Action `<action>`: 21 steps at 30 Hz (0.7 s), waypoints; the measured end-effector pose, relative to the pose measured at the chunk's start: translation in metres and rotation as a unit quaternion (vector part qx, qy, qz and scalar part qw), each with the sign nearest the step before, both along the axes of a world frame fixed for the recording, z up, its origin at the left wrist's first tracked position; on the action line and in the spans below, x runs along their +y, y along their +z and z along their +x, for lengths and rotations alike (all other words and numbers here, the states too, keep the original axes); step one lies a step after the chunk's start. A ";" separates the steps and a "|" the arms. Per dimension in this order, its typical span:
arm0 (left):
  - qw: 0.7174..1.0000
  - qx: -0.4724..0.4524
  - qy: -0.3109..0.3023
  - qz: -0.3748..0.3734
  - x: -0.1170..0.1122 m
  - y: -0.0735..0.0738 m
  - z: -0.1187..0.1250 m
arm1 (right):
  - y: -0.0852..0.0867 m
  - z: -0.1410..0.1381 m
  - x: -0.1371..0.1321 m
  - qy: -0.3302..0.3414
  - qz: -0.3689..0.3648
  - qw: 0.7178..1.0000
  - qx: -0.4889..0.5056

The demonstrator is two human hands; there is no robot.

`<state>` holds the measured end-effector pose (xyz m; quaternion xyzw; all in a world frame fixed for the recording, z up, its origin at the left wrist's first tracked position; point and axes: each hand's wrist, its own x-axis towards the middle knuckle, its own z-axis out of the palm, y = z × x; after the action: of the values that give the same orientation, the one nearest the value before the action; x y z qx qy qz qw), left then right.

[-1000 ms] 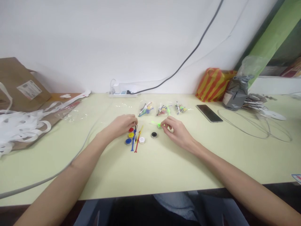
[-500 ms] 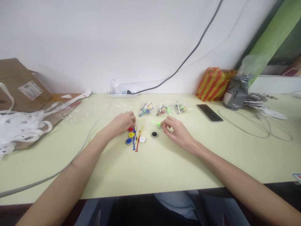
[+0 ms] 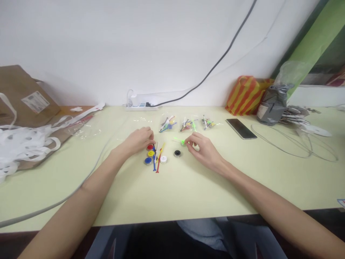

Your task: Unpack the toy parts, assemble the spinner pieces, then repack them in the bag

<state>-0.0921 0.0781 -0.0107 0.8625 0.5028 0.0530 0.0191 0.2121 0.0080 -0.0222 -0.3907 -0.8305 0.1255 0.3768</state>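
My left hand is bent over the upper end of a black plastic stick, its fingertips closed at that end. Below those fingers lie a red disc, a yellow disc and a blue disc. Beside them are a blue stick, a red stick, a yellow stick and a white disc. With thumb and finger, my right hand pinches the edge of a green disc; a bright green stick touches it. A black disc lies nearby.
Several clear bags of coloured parts lie behind the hands. To the right are a phone, a looped cable and a striped bag. A power strip sits by the wall; white straps and a paper bag are left.
The whole view has shifted slightly. Both hands keep their places among the discs and sticks, and nothing has visibly been picked up or let go.
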 end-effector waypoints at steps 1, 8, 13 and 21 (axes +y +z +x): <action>1.000 0.002 0.003 0.000 0.001 -0.001 0.000 | 0.000 0.000 0.000 -0.004 -0.004 1.000 0.000; 0.999 -0.038 0.012 -0.011 0.004 -0.011 0.004 | 0.002 0.001 0.000 -0.009 0.002 1.000 0.010; 0.997 -0.069 0.011 -0.017 0.006 -0.018 0.003 | 0.002 0.000 -0.001 -0.007 0.017 1.000 0.015; 0.989 -0.143 0.018 -0.035 0.014 -0.027 -0.002 | 0.003 0.000 -0.001 -0.009 0.022 1.000 0.021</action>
<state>-0.0943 0.0924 -0.0380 0.8357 0.5120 0.1584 0.1201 0.2118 0.0066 -0.0191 -0.3867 -0.8217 0.1121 0.4034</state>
